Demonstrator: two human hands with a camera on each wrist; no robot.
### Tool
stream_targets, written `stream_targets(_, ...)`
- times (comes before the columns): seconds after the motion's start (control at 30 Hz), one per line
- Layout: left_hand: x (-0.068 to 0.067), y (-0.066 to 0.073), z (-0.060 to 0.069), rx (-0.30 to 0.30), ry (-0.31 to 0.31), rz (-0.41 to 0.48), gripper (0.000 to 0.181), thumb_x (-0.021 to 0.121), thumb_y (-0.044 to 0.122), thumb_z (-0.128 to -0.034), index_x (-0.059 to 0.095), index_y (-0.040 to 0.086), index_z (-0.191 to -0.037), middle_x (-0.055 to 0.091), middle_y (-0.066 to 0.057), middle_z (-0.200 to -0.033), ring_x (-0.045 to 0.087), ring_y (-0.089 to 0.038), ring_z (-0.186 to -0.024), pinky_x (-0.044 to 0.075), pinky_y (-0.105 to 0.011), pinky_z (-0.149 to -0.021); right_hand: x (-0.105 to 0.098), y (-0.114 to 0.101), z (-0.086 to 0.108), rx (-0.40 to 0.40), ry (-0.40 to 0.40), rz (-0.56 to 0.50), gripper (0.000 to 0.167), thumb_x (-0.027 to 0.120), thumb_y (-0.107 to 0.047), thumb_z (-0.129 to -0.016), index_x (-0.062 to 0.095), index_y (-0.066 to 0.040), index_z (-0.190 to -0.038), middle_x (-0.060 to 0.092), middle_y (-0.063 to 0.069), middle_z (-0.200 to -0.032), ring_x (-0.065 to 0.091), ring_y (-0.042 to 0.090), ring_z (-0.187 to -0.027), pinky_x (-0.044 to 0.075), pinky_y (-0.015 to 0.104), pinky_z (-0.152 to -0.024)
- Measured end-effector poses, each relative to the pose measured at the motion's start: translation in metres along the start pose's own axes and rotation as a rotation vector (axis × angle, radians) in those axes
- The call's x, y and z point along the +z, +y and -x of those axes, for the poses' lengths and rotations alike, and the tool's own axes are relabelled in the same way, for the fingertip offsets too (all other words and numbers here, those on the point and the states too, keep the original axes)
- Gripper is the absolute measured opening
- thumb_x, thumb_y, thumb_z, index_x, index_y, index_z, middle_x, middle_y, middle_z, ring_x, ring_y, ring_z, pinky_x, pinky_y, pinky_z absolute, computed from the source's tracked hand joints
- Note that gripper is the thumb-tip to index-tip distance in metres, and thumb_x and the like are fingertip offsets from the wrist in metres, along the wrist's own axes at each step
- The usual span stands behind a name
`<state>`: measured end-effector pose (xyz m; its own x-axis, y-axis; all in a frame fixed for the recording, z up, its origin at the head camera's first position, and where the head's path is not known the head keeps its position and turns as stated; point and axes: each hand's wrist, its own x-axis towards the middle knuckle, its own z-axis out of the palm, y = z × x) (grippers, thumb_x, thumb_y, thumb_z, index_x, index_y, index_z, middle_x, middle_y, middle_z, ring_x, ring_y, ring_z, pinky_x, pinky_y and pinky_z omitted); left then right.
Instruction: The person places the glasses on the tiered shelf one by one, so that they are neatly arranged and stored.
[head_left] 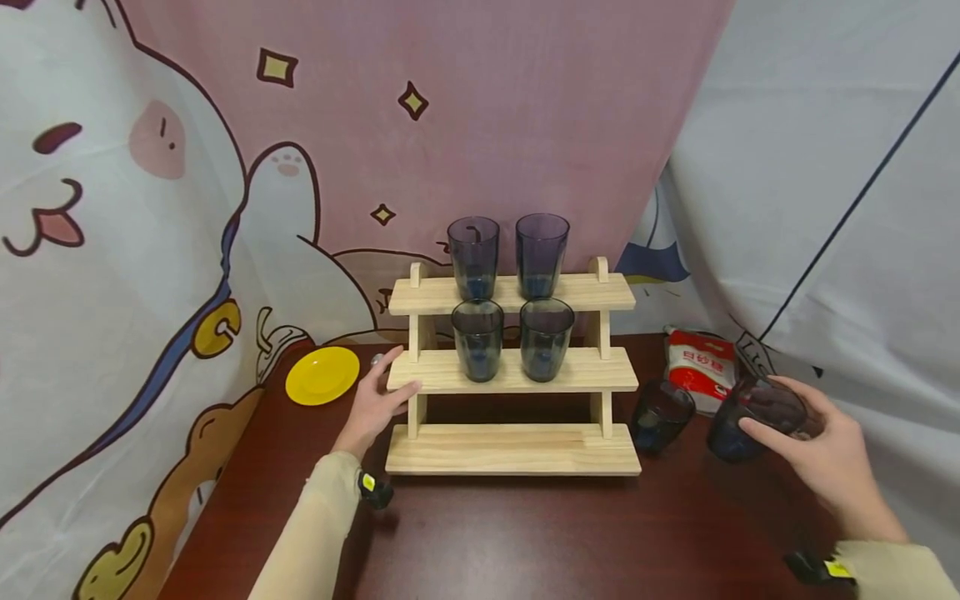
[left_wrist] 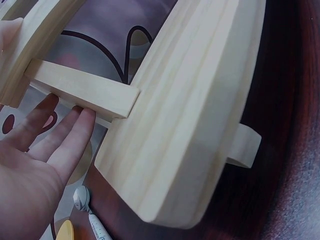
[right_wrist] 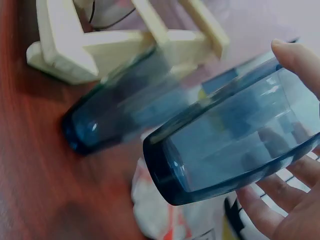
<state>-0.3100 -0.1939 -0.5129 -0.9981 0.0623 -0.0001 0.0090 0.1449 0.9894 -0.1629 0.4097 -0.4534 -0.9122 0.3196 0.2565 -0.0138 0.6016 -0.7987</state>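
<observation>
A three-tier wooden shelf stands on the table. My left hand holds its left end, thumb on the middle tier's front edge; in the left wrist view, fingertips touch an upright. At the right, my right hand grips a dark bluish tumbler, tilted, its thumb on one side and fingers on the other. Another tumbler stands between it and the shelf. Two purple-tinted tumblers are on the top tier, and two greyish tumblers on the middle one.
Behind the right-hand tumblers lies a red and white packet. A yellow plate lies left of the shelf, with a spoon near it. Patterned cloth hangs behind the table.
</observation>
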Motion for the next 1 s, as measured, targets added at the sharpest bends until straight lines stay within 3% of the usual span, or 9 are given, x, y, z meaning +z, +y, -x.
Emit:
stream_targets(0.13, -0.001, 0.001, 0.000, -0.023, -0.006, -0.001, 0.079, 0.080, 0.020, -0.0962, 0.040, 0.033, -0.163, 0.058, -0.023, -0.143, 0.068, -0.035, -0.117, 0.056, -0.060, -0.098, -0.001, -0.021, 0.004, -0.055, -0.001, -0.029, 0.073, 0.090, -0.014, -0.084, 0.060, -0.024, -0.149, 0.063, -0.030, -0.108, 0.062, -0.007, -0.081, 0.049, 0.013, -0.061)
stream_targets(0.4, 0.004, 0.029, 0.018, -0.027, -0.015, -0.004, 0.079, 0.079, 0.018, -0.0964, 0.039, 0.024, -0.164, 0.056, -0.028, -0.143, 0.067, -0.039, -0.119, 0.053, -0.063, -0.100, 0.013, -0.068, 0.013, -0.229, -0.060, -0.130, 0.075, 0.086, 0.006, -0.082, 0.057, -0.010, -0.150, 0.070, -0.020, -0.118, 0.071, -0.005, -0.092, 0.057, 0.012, -0.070)
stream_targets(0.57, 0.004, 0.028, 0.015, -0.032, -0.004, -0.012, 0.077, 0.079, 0.017, -0.0967, 0.041, 0.031, -0.162, 0.056, -0.026, -0.142, 0.067, -0.039, -0.119, 0.055, -0.060, -0.099, 0.028, -0.085, 0.013, -0.296, -0.100, -0.161, 0.077, 0.087, 0.009, -0.079, 0.057, -0.007, -0.148, 0.071, -0.015, -0.121, 0.073, 0.000, -0.095, 0.059, 0.014, -0.074)
stream_targets(0.83, 0.005, 0.021, 0.012, -0.049, 0.005, -0.022, 0.076, 0.079, 0.019, -0.0966, 0.042, 0.036, -0.161, 0.055, -0.024, -0.145, 0.066, -0.040, -0.121, 0.055, -0.059, -0.100, 0.056, -0.109, 0.013, -0.340, -0.154, -0.129, 0.080, 0.093, 0.001, -0.076, 0.059, -0.013, -0.147, 0.067, -0.010, -0.123, 0.071, 0.000, -0.092, 0.060, 0.020, -0.063)
stream_targets(1.0, 0.004, 0.019, 0.010, -0.041, 0.005, -0.014, 0.076, 0.080, 0.018, -0.0958, 0.043, 0.034, -0.161, 0.055, -0.025, -0.143, 0.066, -0.041, -0.119, 0.054, -0.061, -0.100, 0.076, -0.119, 0.012, -0.392, -0.195, -0.131, 0.080, 0.095, -0.002, -0.074, 0.061, -0.016, -0.145, 0.067, -0.002, -0.124, 0.069, 0.006, -0.097, 0.060, 0.020, -0.066)
